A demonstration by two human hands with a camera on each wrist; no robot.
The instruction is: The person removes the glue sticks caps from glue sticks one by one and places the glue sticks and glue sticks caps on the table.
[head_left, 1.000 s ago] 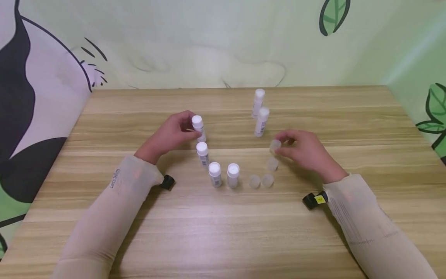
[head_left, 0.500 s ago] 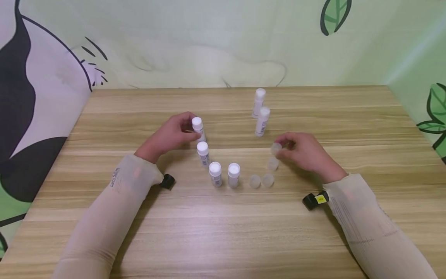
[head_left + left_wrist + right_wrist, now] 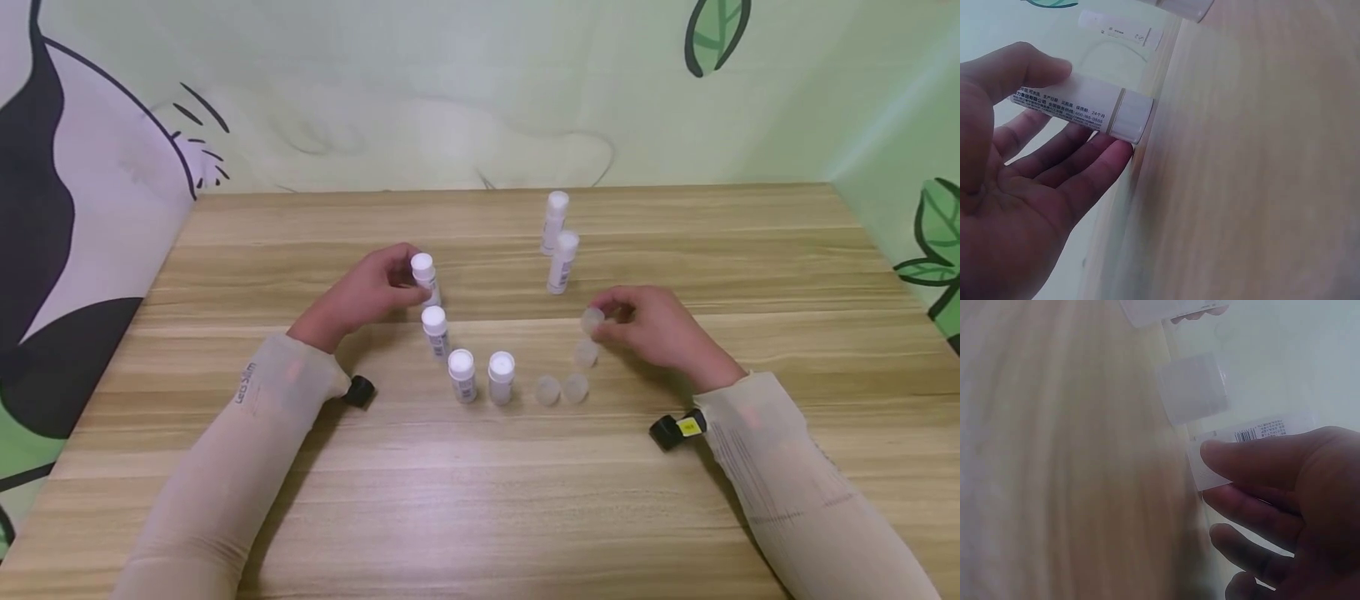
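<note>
My left hand (image 3: 372, 287) holds an upright white glue stick (image 3: 426, 279), thumb on one side and fingers on the other. Printed text covers this glue stick's side (image 3: 1079, 103) in the left wrist view. Between thumb and fingers my right hand (image 3: 652, 325) pinches a small translucent cap (image 3: 592, 321), partly hidden by the thumb in the right wrist view. Just nearer lies another cap (image 3: 587, 354), with two more caps (image 3: 548, 390) side by side in front. Glue sticks (image 3: 435, 333), (image 3: 462, 377) and a third glue stick (image 3: 502, 379) stand nearer than the held one.
Two taller-looking glue sticks (image 3: 555, 223), (image 3: 563, 263) stand at the back, right of centre. All stand on a wood-grain table (image 3: 480, 500). A printed wall (image 3: 450, 100) rises behind its far edge. Each wrist carries a small black camera (image 3: 360, 392).
The left hand's glue stick has come down slightly and a little nearer. My right hand has moved slightly nearer with the pinched cap. The other glue sticks and caps stay put.
</note>
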